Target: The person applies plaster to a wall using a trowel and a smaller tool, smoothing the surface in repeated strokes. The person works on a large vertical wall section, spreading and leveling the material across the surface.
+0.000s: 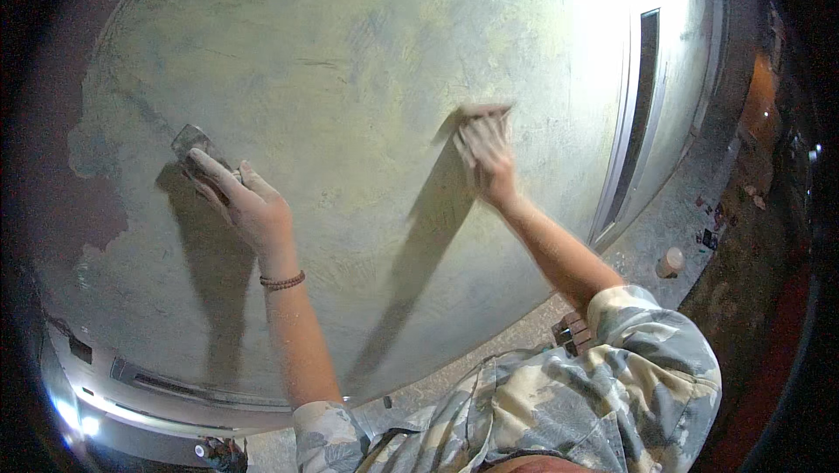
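Plaster wall (350,80), grey-green, broad and mottled, fills most of the head view; it bulges only because of the lens.

Item 1: wall surface. Skim coat looks uneven in tone, with darker streaks near the middle and a ragged edge at far left where bare reddish-brown backing (52,202) shows. Strong light falls from the upper right, washing out the area beside a tall white window frame (634,124).

Item 2: left hand (249,207). Fingers closed around a small dark flat-bladed scraper (190,143), blade pressed to the wall near the plaster's ragged edge. A brown beaded bracelet (282,281) sits on the wrist.

Item 3: right hand (488,158). Fingers spread flat over a thin tan rectangular pad (481,112), possibly sanding paper or a float; blur hides the exact grip. It lies against the wall right of centre.

Item 4: handling note. Judged from the frame, good work here calls for keeping both tools flat to the surface, with even pressure and overlapping passes, so no ridge is left where the streaks show.

Item 5: surroundings. Camouflage-patterned short sleeves (629,368) at the lower edge; a dusty concrete floor (682,211) with a small pale cylindrical container (670,262) at right.
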`<state>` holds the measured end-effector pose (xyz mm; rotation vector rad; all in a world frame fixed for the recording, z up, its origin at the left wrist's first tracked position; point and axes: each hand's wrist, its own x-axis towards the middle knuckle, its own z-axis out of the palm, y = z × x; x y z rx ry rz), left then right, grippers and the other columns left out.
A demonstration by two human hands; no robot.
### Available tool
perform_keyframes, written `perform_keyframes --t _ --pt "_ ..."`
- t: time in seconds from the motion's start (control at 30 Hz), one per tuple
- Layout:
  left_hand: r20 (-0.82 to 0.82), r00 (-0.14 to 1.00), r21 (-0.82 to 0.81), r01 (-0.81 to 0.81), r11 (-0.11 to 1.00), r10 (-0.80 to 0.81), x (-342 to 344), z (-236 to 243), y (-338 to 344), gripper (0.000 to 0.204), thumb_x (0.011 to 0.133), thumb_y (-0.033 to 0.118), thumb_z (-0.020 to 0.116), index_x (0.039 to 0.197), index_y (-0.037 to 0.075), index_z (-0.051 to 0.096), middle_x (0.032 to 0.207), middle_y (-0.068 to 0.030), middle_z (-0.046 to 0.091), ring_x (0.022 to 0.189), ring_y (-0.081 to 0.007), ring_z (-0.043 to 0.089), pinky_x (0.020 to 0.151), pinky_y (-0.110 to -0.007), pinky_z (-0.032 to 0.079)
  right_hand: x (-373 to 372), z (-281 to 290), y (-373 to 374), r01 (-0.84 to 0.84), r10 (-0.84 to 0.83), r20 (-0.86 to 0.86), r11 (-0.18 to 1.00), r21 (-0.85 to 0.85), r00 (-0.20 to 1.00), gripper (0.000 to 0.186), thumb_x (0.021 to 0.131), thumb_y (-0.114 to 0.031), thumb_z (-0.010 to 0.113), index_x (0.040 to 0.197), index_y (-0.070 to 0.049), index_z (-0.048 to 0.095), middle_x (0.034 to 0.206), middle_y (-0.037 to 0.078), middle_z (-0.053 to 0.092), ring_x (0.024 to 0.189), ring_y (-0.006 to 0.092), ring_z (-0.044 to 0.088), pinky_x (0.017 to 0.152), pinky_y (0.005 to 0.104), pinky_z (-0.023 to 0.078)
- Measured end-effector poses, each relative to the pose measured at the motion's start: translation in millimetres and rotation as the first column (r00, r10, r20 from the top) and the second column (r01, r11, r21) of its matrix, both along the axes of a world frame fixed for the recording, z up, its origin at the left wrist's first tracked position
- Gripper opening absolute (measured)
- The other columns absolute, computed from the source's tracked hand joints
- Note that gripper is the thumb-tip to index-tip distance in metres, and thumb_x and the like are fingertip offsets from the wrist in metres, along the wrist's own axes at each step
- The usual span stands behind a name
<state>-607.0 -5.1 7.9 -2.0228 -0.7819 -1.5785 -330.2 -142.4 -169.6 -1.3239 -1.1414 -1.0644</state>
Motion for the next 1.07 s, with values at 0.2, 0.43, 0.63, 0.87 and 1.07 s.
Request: perform_keyframes --t 0.2,0.43,0.63,0.87,1.07 --pt "0.031 0.999 0.020 0.035 0.999 -0.036 2.4 0.0 4.9 0.068 0.107 0.015 0.047 0.161 -0.005 0.012 0.160 -0.0325 0.032 0.150 -0.0450 0.029 0.121 -0.051 0.029 1.4 73.6 26.8 0.049 -0.024 -0.145 0.984 0.170 0.989 0.041 0.097 -0.016 0.060 0.136 -0.005 0.064 0.151 0.018 0.054 0.146 0.0448 0.040 0.124 0.0568 0.026" --pt "0.041 0.992 0.044 0.117 0.992 -0.119 6.4 -3.0 16.8 0.068 0.106 0.016 0.050 0.160 -0.006 0.017 0.162 -0.0325 0.029 0.153 -0.0462 0.023 0.125 -0.051 0.021 -51.0 -18.8 28.8 -0.148 0.251 0.195 0.890 -0.430 0.948 0.039 0.095 -0.020 0.069 0.133 -0.009 0.067 0.151 0.013 0.055 0.150 0.0373 0.038 0.124 0.0661 0.021" --pt "0.048 0.993 0.083 0.101 0.991 -0.105 3.7 -6.1 17.1 0.067 0.105 0.013 0.050 0.159 -0.008 0.017 0.162 -0.0321 0.029 0.153 -0.0454 0.024 0.124 -0.051 0.022 -40.0 83.0 67.4 -0.029 0.028 0.015 0.997 0.071 0.999 0.045 0.092 -0.015 0.061 0.136 -0.010 0.063 0.152 0.015 0.053 0.146 0.0427 0.042 0.123 0.0608 0.024" --pt "0.040 0.993 0.034 0.112 0.993 -0.114 4.4 -7.5 18.0 0.067 0.106 0.013 0.049 0.160 -0.007 0.016 0.163 -0.0309 0.028 0.153 -0.0445 0.024 0.125 -0.050 0.022 -83.5 8.3 52.4 -0.127 0.229 0.314 0.941 -0.315 0.921 0.041 0.090 -0.028 0.069 0.129 -0.014 0.067 0.155 0.003 0.051 0.148 0.0306 0.042 0.124 0.0634 0.023" --pt "0.050 0.987 0.046 0.150 0.988 -0.152 6.1 -8.1 21.4 0.068 0.106 0.017 0.050 0.161 -0.005 0.016 0.165 -0.0277 0.027 0.153 -0.0493 0.020 0.126 -0.054 0.019 -13.1 97.8 102.4 0.078 -0.067 0.160 0.995 -0.068 0.985 0.054 0.093 -0.021 0.064 0.146 -0.011 0.056 0.159 0.016 0.045 0.147 0.0491 0.037 0.121 0.0662 0.023"
